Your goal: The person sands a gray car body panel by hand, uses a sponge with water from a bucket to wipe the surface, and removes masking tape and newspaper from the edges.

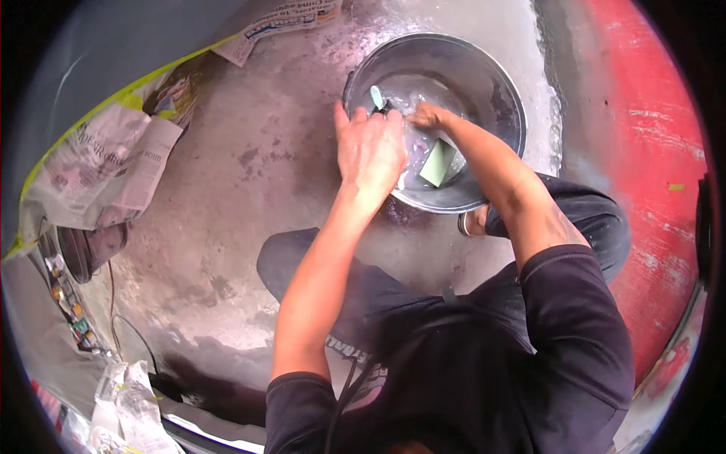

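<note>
A round dark bucket (499, 83) stands on the floor in front of me, with cloudy, foamy water in its bottom. My left hand (370, 151) reaches over its left side, fingers bent around a small dark piece (386, 108) that I cannot identify. A pale blue rounded end (376, 97) sticks up just past those fingertips; whether it belongs to the dark piece I cannot tell. Down inside the bucket, my right hand (429, 116) is closed near the water, and what it grips is hidden. A pale green rectangular block (437, 163), sponge-like, lies below my right hand.
Newspaper sheets (113, 163) and grey covering with a yellow-green edge (113, 97) hang at the left. A dark container (91, 250) and a thin cable (113, 318) are near them. Red painted surface (643, 189) runs along the right. My bent legs flank the concrete floor (219, 189).
</note>
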`<control>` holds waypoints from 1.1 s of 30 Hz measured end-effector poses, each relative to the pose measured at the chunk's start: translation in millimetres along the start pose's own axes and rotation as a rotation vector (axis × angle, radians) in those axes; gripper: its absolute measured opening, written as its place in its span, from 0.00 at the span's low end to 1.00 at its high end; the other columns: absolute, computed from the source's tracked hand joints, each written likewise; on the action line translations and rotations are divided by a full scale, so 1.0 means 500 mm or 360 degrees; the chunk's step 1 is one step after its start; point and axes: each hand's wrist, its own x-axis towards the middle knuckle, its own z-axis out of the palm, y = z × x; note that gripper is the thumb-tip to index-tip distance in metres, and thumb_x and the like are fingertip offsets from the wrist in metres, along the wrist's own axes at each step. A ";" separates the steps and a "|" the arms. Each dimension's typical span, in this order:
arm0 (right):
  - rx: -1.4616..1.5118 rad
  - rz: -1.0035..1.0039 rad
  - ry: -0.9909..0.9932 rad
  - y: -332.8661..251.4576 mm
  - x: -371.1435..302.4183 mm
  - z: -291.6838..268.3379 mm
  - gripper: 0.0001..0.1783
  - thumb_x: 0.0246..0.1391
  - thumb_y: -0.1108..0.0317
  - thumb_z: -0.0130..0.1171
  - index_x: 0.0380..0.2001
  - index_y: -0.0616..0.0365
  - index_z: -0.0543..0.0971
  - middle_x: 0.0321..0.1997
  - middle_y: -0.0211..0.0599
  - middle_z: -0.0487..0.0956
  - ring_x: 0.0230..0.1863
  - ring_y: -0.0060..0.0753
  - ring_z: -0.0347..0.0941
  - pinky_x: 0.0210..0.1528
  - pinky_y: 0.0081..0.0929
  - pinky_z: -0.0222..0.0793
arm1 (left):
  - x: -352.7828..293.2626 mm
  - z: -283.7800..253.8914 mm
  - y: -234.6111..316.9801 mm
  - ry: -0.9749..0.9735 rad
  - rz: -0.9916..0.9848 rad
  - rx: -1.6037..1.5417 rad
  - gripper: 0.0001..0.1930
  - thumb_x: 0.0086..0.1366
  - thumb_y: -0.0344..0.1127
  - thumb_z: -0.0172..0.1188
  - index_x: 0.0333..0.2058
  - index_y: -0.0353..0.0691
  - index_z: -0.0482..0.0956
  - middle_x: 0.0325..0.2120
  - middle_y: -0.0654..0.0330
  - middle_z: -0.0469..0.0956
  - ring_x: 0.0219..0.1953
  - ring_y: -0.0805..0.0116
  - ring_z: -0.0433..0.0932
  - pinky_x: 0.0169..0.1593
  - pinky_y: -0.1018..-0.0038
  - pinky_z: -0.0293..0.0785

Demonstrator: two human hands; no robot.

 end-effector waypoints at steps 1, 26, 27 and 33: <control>-0.0050 0.0098 0.0036 -0.001 0.000 0.008 0.26 0.57 0.51 0.59 0.46 0.65 0.82 0.50 0.62 0.82 0.51 0.55 0.82 0.52 0.50 0.76 | 0.006 -0.005 0.002 0.0013 0.0002 -0.0006 0.07 0.57 0.31 0.61 0.35 0.39 0.83 0.28 0.52 0.84 0.40 0.49 0.81 0.67 0.40 0.61; 0.1718 0.0489 -0.0845 -0.116 -0.091 -0.066 0.17 0.62 0.57 0.64 0.48 0.56 0.85 0.43 0.37 0.88 0.37 0.31 0.85 0.43 0.40 0.82 | 0.021 -0.003 0.025 0.0020 -0.0023 0.0042 0.07 0.62 0.33 0.57 0.33 0.38 0.83 0.28 0.51 0.84 0.41 0.48 0.82 0.65 0.43 0.63; 0.1873 0.0270 -0.0831 -0.100 -0.119 -0.085 0.16 0.63 0.59 0.63 0.48 0.57 0.85 0.44 0.37 0.88 0.36 0.30 0.85 0.42 0.38 0.82 | 0.026 -0.001 0.033 0.0040 -0.0002 0.0040 0.07 0.62 0.33 0.57 0.33 0.38 0.83 0.28 0.50 0.84 0.41 0.48 0.82 0.65 0.43 0.63; 0.1737 0.0556 -0.0369 -0.193 -0.232 -0.172 0.24 0.64 0.55 0.58 0.54 0.63 0.79 0.51 0.43 0.85 0.45 0.35 0.82 0.47 0.39 0.80 | 0.009 -0.015 0.007 -0.0195 0.0021 0.0126 0.11 0.66 0.38 0.57 0.34 0.37 0.83 0.33 0.48 0.85 0.46 0.46 0.82 0.71 0.36 0.53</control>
